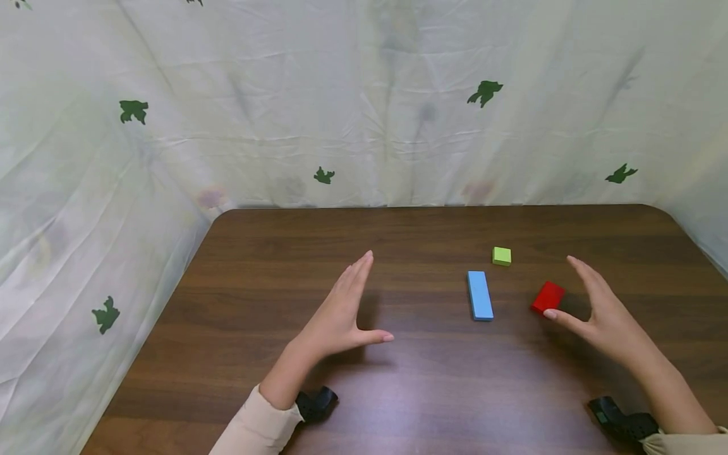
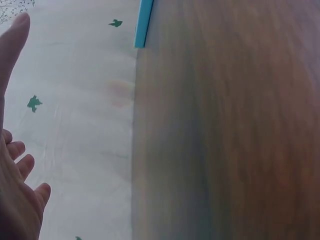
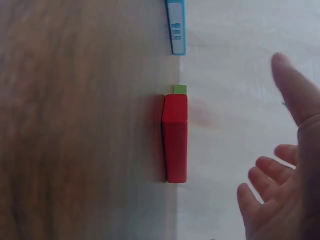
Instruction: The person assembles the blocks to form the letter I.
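Observation:
Three blocks lie on the brown wooden table (image 1: 432, 385). A long flat blue block (image 1: 480, 296) is in the middle, with printed marks on the side that the right wrist view shows. Behind it and a little right sits a small green block (image 1: 502, 256). Right of the blue one lies a red rectangular block (image 1: 548, 297), turned at an angle. My right hand (image 1: 605, 316) hovers beside the red block, its thumb overlapping the block's near corner in the head view. My left hand (image 1: 335, 316) is held left of the blue block, thumb spread from straight fingers, holding nothing.
A pale cloth (image 1: 364, 107) with green leaf shapes hangs behind the table and along its left side. The table's far edge runs along the cloth. A dark wrist device (image 1: 318, 404) is strapped on the left wrist, another (image 1: 620, 420) on the right.

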`<action>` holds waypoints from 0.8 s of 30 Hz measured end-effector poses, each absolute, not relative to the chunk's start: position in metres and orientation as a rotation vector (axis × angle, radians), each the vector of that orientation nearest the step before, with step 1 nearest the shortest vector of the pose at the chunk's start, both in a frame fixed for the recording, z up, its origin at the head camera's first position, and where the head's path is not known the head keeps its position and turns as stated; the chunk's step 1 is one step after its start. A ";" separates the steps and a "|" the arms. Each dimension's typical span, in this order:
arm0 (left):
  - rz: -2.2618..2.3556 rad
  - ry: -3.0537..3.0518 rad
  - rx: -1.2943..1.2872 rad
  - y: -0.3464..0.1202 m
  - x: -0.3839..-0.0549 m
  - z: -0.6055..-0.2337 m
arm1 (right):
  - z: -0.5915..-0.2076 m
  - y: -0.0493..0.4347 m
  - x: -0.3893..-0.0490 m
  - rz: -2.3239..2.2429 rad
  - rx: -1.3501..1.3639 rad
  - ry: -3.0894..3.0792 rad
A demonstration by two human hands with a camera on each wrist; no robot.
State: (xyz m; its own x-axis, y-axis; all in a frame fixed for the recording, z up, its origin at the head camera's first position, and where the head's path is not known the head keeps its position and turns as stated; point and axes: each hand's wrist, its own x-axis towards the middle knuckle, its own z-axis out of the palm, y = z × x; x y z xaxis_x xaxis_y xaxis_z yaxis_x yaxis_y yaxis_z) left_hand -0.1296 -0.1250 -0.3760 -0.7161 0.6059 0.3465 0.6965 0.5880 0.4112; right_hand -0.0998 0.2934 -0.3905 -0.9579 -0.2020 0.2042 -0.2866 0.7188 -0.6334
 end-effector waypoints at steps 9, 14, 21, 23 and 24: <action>-0.932 -2.694 -1.077 -0.107 -0.130 -0.383 | -0.403 0.300 -0.103 1.073 0.355 -2.812; -0.992 -2.717 -1.067 -0.097 -0.132 -0.386 | -0.409 0.301 -0.105 1.038 0.343 -2.861; -1.023 -2.731 -1.111 -0.082 -0.135 -0.389 | -0.414 0.300 -0.106 1.015 0.327 -2.904; -1.029 -2.735 -1.120 -0.077 -0.136 -0.390 | -0.414 0.300 -0.106 1.007 0.320 -2.913; -1.030 -2.736 -1.126 -0.075 -0.137 -0.391 | -0.415 0.300 -0.106 1.005 0.318 -2.915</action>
